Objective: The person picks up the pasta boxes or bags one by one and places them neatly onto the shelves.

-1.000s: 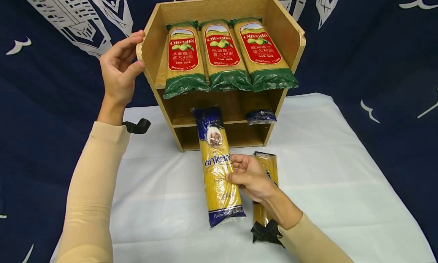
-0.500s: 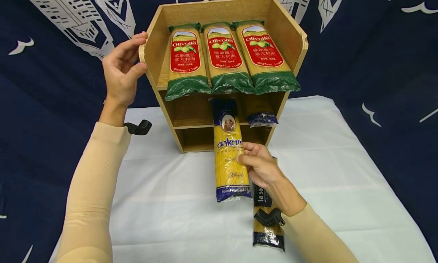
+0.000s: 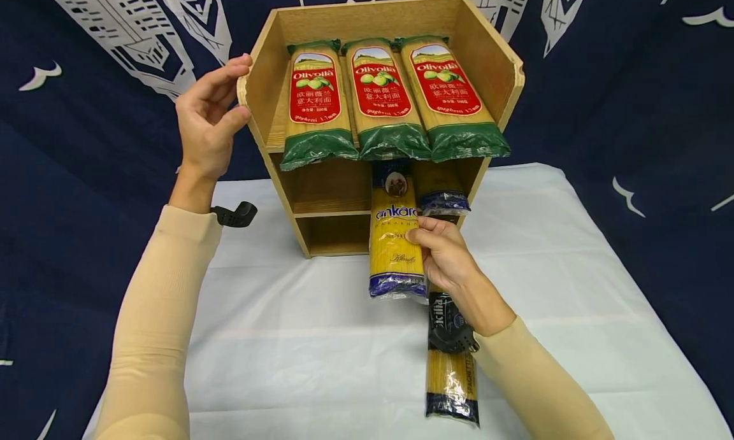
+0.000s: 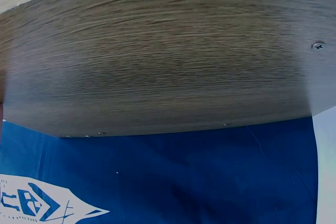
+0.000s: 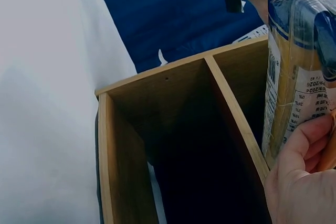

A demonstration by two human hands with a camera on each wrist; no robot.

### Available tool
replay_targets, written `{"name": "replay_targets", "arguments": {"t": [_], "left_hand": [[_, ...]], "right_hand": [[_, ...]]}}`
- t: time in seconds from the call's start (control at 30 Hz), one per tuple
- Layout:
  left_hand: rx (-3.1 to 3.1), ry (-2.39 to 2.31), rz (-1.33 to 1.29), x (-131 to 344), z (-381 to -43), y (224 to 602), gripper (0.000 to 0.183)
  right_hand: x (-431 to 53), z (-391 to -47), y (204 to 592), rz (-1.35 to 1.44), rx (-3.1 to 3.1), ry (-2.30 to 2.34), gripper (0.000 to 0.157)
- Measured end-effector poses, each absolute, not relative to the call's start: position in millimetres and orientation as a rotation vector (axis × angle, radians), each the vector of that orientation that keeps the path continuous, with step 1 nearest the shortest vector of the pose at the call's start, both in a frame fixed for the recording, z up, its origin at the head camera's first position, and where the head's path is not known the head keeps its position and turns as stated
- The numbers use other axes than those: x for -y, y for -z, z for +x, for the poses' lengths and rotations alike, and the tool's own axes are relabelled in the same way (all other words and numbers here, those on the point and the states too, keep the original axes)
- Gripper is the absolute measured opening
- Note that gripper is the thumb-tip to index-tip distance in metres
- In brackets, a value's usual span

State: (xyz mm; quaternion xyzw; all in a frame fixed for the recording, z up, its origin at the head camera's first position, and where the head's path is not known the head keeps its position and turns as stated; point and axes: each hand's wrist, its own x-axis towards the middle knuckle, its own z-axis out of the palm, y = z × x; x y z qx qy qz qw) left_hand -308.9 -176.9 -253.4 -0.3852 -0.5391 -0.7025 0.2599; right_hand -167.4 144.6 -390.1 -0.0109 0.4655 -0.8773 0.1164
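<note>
My right hand [image 3: 450,255] pinches a yellow and blue pack of ankara spaghetti [image 3: 397,236] by its right edge, thumb on top. The pack's far end is inside the middle level of a wooden shelf [image 3: 332,233], overlapped by the level above. In the right wrist view, the same spaghetti pack [image 5: 294,87] shows its printed back beside the shelf board [image 5: 236,111]. My left hand [image 3: 206,121] holds the shelf's upper left side edge, with the thumb in front. The left wrist view shows only the outer side panel [image 4: 168,61], with no fingers in sight.
Three green-ended Olivoilà spaghetti packs [image 3: 381,96] lie side by side on the top level. Another blue-ended pack [image 3: 444,201] sits at the middle level's right. A dark-labelled spaghetti pack [image 3: 452,376] lies on the white tablecloth [image 3: 298,351], partly under my right wrist.
My right hand has carried the ankara pack forward and to the right, its far end now in the middle level. The left hand keeps its hold on the shelf edge.
</note>
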Motion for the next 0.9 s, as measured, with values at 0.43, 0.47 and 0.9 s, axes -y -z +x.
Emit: {"name": "replay_targets", "arguments": {"t": [0.43, 0.47, 0.9], "left_hand": [[1.449, 1.909, -1.037, 176.2, -309.6, 254.3, 0.062], [1.448, 1.911, -1.037, 176.2, -309.5, 254.1, 0.062], [1.428, 1.932, -1.048, 175.6, -308.6, 253.9, 0.066]], "right_hand": [[-134.3, -173.2, 378.5, 0.216, -1.456, 2.553, 0.050], [-133.0, -172.5, 377.4, 0.223, -1.455, 2.555, 0.050], [-126.2, -161.5, 371.9, 0.322, -1.514, 2.554, 0.051]]}}
